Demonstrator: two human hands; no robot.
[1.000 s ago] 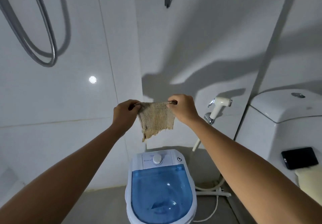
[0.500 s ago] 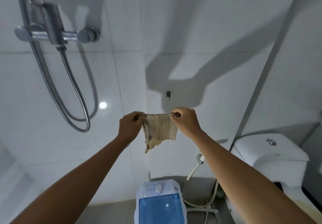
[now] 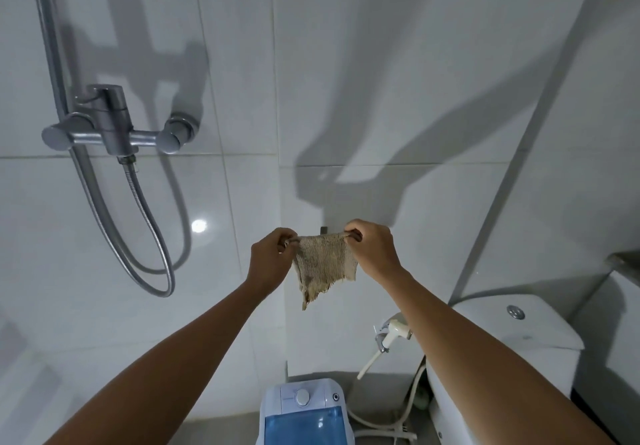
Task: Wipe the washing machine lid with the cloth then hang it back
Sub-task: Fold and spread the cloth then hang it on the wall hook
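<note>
A small beige knitted cloth [image 3: 323,266] hangs stretched between my two hands, high against the white tiled wall. My left hand [image 3: 270,261] pinches its left top corner and my right hand [image 3: 372,250] pinches its right top corner. A small dark wall hook [image 3: 324,229] shows just above the cloth's top edge, partly hidden by it. Far below, at the bottom of the view, stands the small washing machine [image 3: 304,410] with a white control panel and a blue see-through lid [image 3: 303,427].
A metal shower mixer [image 3: 110,132] with a looping hose [image 3: 156,264] is on the left wall. A white toilet cistern [image 3: 512,326] stands at the right, with a bidet sprayer [image 3: 391,333] and its hose between it and the washing machine.
Both hands have raised the cloth up the wall until its top edge reaches the hook. The view tilted upward, so the washing machine dropped to the bottom edge.
</note>
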